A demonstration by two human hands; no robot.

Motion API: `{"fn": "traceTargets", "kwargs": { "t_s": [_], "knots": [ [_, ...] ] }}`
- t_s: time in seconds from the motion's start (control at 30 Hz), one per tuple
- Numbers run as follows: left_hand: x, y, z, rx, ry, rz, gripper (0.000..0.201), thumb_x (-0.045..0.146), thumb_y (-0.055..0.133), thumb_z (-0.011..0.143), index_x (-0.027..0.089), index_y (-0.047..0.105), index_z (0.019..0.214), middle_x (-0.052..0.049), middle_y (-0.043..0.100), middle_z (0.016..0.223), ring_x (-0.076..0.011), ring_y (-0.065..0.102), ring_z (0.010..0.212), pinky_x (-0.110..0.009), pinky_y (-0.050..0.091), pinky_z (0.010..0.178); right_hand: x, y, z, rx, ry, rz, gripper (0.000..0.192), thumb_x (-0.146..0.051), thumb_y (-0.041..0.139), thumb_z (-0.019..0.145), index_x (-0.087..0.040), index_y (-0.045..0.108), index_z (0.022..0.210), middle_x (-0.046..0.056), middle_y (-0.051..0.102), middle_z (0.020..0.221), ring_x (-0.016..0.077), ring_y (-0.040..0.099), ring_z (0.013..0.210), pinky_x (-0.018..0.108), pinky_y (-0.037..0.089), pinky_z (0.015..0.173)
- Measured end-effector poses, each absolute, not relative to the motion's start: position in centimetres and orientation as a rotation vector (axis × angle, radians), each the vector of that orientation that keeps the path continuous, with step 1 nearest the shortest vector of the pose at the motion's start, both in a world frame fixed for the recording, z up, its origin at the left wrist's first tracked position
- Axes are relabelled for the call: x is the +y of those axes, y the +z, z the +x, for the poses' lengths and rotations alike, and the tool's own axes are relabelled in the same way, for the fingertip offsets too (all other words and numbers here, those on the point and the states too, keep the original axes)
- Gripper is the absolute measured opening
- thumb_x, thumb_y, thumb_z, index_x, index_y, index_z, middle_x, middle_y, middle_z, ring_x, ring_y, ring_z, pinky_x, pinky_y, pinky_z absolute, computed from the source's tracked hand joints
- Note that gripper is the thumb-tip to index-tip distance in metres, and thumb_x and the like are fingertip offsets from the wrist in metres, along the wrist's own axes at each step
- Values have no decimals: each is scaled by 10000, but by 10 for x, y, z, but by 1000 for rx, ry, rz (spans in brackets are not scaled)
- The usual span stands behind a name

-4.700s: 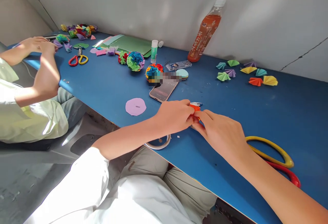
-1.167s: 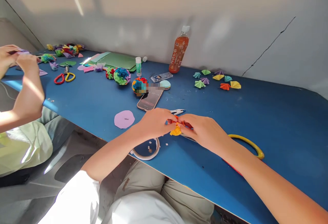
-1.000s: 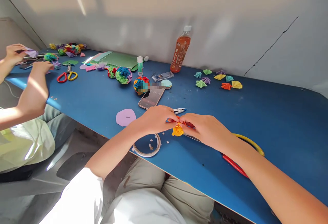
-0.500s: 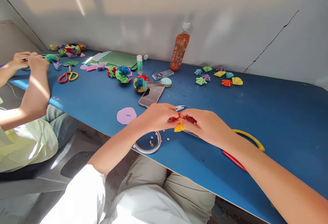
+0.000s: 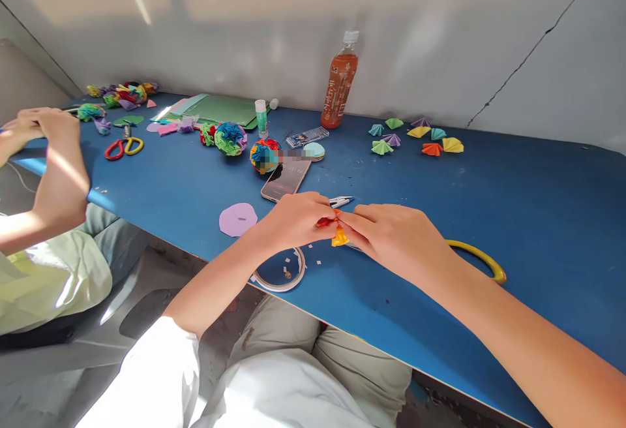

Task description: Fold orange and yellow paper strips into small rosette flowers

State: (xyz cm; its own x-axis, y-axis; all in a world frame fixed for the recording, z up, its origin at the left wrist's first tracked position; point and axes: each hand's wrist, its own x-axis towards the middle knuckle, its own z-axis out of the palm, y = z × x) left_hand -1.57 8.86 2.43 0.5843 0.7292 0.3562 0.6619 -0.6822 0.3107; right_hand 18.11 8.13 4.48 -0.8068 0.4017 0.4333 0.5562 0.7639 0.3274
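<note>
Between my two hands, above the blue table (image 5: 538, 232), is a small crumpled paper piece (image 5: 339, 237) in orange-red and yellow. My left hand (image 5: 304, 220) pinches its red part, and the yellow part hangs below the fingers. Fingertips of my right hand (image 5: 391, 235) press together on the same paper from the other side, hiding much of it. Under my right forearm lie scissors with a yellow handle (image 5: 482, 261). A roll of white tape (image 5: 300, 271) lies below my left wrist, with tiny white squares about it. Behind my hands is a white-and-blue pen-like tool (image 5: 341, 201).
A phone (image 5: 286, 179), colourful paper balls (image 5: 231, 139), a glue stick (image 5: 261, 119) and a drink bottle (image 5: 339, 82) stand or lie further back. Several folded paper fans (image 5: 432, 149) lie at the right. A purple paper disc (image 5: 238, 219) is nearby. At the left, another person's hands (image 5: 49, 124) work.
My right hand has come closer to my left, its fingers closing over the paper piece. The view has shifted slightly. The other person's hands stay close together.
</note>
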Motion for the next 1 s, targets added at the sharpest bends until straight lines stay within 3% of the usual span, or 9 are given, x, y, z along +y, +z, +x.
{"fn": "traceTargets", "kwargs": {
  "t_s": [0.23,0.43,0.63,0.77,1.0],
  "knots": [
    [88,25,-13,1220,704,2645,303,294,498,901,156,638,671,-8,568,632,-110,544,651,-211,261,484,73,43,176,-2577,-761,-743,306,-170,404,959,-127,688,852,12,619,570,142,533,503,281,313,506],
    [89,21,-13,1165,691,2781,248,267,488,921,161,671,791,-29,640,714,-126,599,731,-208,230,449,80,40,183,-2545,-348,-988,257,-235,457,931,-204,688,823,-17,677,653,122,560,506,237,304,436],
    [90,22,-13,1139,696,2782,238,282,469,953,175,672,888,-30,656,764,-126,619,780,-208,267,463,88,43,190,-2635,-337,-947,318,-269,371,964,-194,664,866,17,685,714,130,539,482,233,298,409],
    [89,28,-14,1148,624,2700,246,280,447,970,193,678,977,-36,669,848,-138,627,849,-208,309,495,95,47,193,-2665,-133,-897,315,-310,362,971,-192,648,911,23,676,721,115,522,468,224,360,438],
    [92,36,-22,1154,915,2475,295,320,409,987,208,681,1006,-32,653,885,-119,621,785,-216,373,558,101,46,187,-2330,261,-1120,217,-377,539,836,-212,679,814,10,597,614,126,477,512,266,367,525]
  ]
}}
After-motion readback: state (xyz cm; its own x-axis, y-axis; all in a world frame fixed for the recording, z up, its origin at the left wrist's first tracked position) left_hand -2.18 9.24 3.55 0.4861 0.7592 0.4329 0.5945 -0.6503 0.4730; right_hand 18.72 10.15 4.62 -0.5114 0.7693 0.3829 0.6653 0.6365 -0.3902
